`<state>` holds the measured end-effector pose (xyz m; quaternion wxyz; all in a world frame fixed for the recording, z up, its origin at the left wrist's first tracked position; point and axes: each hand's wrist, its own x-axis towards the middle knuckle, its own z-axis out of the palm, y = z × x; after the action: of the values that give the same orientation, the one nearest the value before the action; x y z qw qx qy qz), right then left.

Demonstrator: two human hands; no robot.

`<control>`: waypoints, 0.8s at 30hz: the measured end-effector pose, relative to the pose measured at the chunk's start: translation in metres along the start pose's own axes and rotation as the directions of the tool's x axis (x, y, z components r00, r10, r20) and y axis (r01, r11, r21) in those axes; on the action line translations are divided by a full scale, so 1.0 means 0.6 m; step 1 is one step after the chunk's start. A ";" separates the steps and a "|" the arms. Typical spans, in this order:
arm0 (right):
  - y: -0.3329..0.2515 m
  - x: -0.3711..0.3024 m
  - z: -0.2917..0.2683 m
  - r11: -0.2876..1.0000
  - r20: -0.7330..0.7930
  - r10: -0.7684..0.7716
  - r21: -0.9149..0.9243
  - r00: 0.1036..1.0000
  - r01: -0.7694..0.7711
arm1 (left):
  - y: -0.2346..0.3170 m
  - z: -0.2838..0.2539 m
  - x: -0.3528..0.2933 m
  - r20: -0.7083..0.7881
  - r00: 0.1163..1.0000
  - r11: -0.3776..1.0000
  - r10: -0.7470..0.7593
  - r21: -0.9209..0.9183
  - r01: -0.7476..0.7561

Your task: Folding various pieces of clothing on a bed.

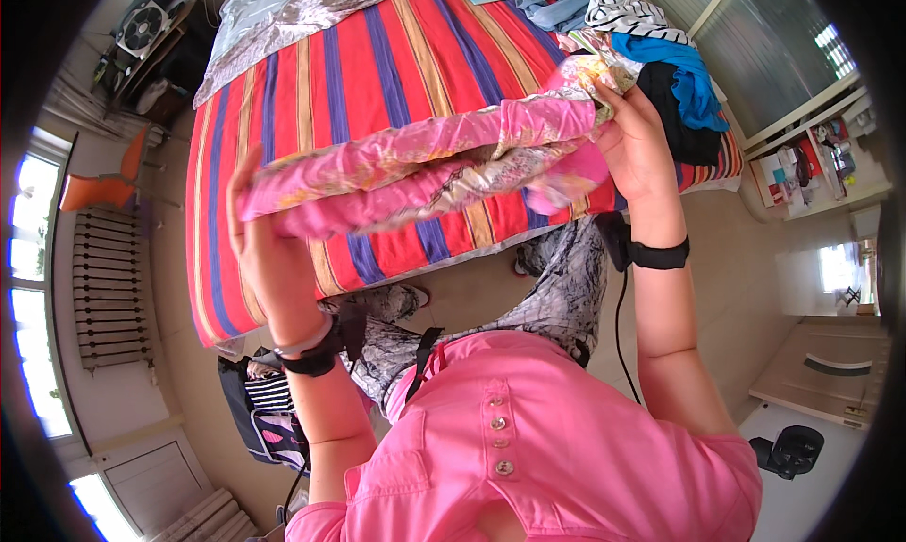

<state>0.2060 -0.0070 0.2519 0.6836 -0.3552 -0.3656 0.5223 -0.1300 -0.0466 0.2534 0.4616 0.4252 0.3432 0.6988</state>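
A pink floral piece of clothing [415,155], gathered into long folds, is stretched between my two hands above the bed. Its exact kind cannot be made out, and its lower edge is blurred. My left hand [269,250] is closed round the left end of the cloth, its fingers partly hidden by the fabric. At the other end, my right hand [637,141] pinches a bunched part between thumb and fingers. Beneath the cloth lies a red bedspread [363,66] with blue and tan stripes.
Several clothes, among them a bright blue garment [675,70] and a black one [672,117], are heaped at the bed's far right. A dark bag [260,410] with clothes stands on the floor at left. An orange chair [109,183] is beside the radiator [111,287].
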 end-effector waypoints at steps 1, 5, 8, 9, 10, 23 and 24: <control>0.003 0.002 -0.008 0.997 0.055 0.039 0.067 0.998 -0.043 | 0.014 0.002 0.002 0.045 0.999 0.996 -0.007 -0.093 0.011; 0.068 0.061 -0.065 0.972 0.215 0.151 0.143 0.965 -0.185 | -0.026 -0.008 0.039 0.005 0.982 0.978 -0.189 -0.084 0.189; 0.101 0.105 -0.051 0.962 0.003 0.272 0.015 0.962 -0.272 | -0.063 -0.039 0.072 0.097 0.970 0.974 -0.223 0.063 0.218; 0.100 0.120 -0.046 0.958 -0.014 0.281 -0.063 0.960 -0.281 | -0.061 -0.044 0.085 0.096 0.972 0.976 -0.216 0.064 0.210; 0.089 0.132 -0.030 0.970 0.056 0.224 -0.108 0.973 -0.217 | -0.055 -0.047 0.099 0.091 0.987 0.991 -0.131 0.032 0.128; 0.141 0.054 -0.066 0.985 0.112 0.137 -0.119 0.984 -0.124 | -0.124 -0.085 -0.030 -0.041 0.996 0.932 0.076 0.359 -0.056; 0.184 0.041 -0.097 0.958 0.033 0.227 -0.189 0.973 -0.217 | -0.156 -0.089 -0.058 -0.083 0.996 0.939 -0.026 0.339 0.053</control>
<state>0.2113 0.0331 0.1312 0.5746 -0.4412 -0.3886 0.5693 -0.1381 -0.0522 0.1407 0.3813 0.4642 0.4850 0.6355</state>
